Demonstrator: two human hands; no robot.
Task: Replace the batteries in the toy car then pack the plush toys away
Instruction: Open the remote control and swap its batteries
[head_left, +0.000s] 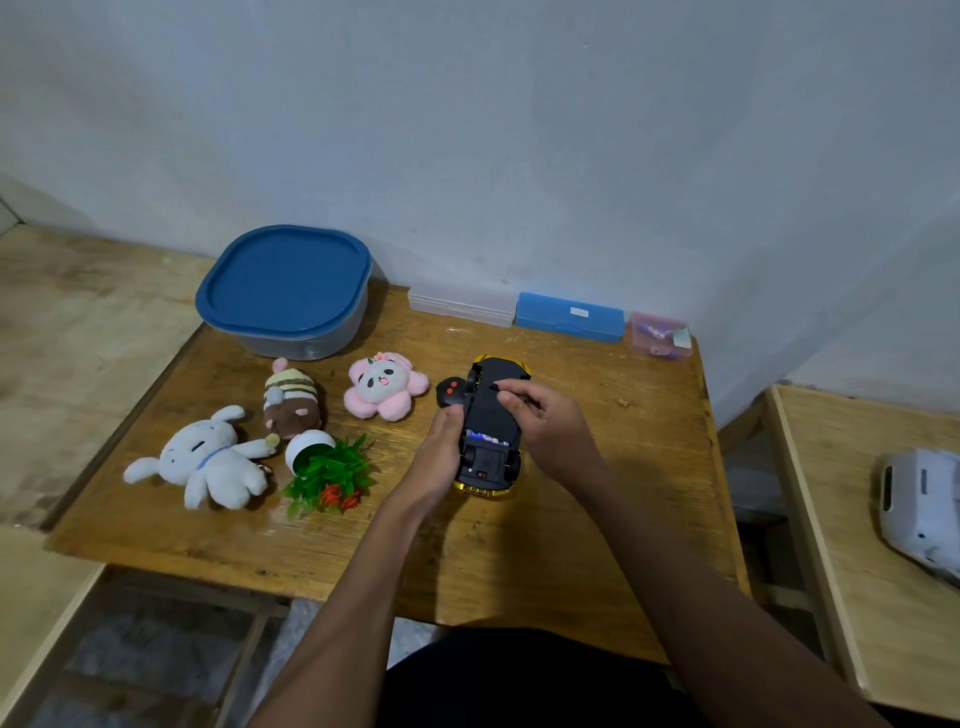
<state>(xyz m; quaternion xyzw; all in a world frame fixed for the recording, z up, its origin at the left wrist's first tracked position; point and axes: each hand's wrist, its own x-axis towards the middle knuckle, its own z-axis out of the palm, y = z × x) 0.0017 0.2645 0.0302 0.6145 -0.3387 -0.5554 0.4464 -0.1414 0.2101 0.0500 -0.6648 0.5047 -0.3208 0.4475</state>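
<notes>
Plush toys (291, 431) crowd left — table (623, 467) right open

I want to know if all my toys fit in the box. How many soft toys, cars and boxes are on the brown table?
Plush toys: 3, a white bunny plush, a striped brown-and-cream plush, a pink flower panda plush
Toy cars: 1, the yellow-and-black toy car, upside down in both hands
Boxes: 4, a blue-lidded tub, a clear case, a blue case, a small pink box
Total: 8

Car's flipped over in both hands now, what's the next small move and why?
Probably seat the cover over the battery bay. The toy car lies belly-up, batteries showing; the left hand steadies it while the right hand works at the underside.
</notes>
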